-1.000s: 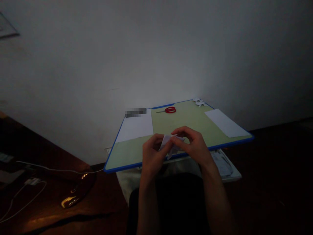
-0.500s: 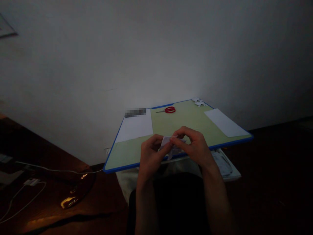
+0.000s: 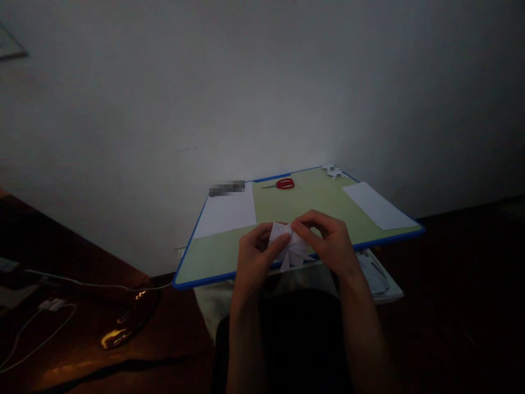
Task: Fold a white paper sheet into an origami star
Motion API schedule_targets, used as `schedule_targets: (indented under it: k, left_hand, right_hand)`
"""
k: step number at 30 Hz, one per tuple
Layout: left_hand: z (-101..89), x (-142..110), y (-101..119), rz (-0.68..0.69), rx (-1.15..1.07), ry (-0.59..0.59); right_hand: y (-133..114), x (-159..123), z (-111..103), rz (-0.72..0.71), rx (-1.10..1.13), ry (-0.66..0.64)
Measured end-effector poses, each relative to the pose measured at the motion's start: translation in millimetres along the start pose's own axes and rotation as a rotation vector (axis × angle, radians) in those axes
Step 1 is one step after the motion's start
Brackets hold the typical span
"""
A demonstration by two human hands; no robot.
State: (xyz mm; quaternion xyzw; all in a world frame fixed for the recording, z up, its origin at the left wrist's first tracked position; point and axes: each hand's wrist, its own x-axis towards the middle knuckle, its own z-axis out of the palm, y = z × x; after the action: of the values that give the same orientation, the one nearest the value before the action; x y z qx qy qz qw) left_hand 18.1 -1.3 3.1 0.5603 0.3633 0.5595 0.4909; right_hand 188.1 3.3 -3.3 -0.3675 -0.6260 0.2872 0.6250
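A small white folded paper [image 3: 292, 253] with pointed flaps at its lower end is held over the front edge of the table. My left hand [image 3: 256, 256] grips its left side, the thumb pressed flat on its face. My right hand [image 3: 328, 241] pinches its upper right edge between thumb and fingers. Beyond my hands, red-handled scissors [image 3: 283, 184] lie with their blades towards the left. More white folded paper pieces [image 3: 334, 172] lie in a small heap at the far right corner.
The light green tabletop [image 3: 295, 202] has a blue rim. White sheets lie on it, one at the left [image 3: 227, 213] and one at the right [image 3: 381, 207]. A blurred-out object [image 3: 227, 188] sits at the back left. A white cable [image 3: 102, 285] runs at the left.
The folded paper has been turned so that more of its face and its pointed lower flaps show. My right fingers have shifted slightly along its upper edge.
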Motion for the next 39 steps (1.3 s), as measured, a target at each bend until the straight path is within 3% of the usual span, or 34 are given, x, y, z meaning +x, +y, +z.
schedule_targets:
  k: [15,28,39]
  left_hand:
    - [-0.2,-1.4,-1.7,-0.010,0.019,-0.030]
    - [3.4,-2.5,3.4,0.004,0.067,0.087]
    - [3.2,-1.6,-3.0,0.035,-0.041,0.122]
  right_hand:
    - [2.6,-1.1,3.1,0.120,-0.009,-0.016]
    - [-1.9,-1.6,3.9,0.054,-0.072,-0.054]
    - [-4.5,-1.5,9.2,0.052,-0.063,-0.068]
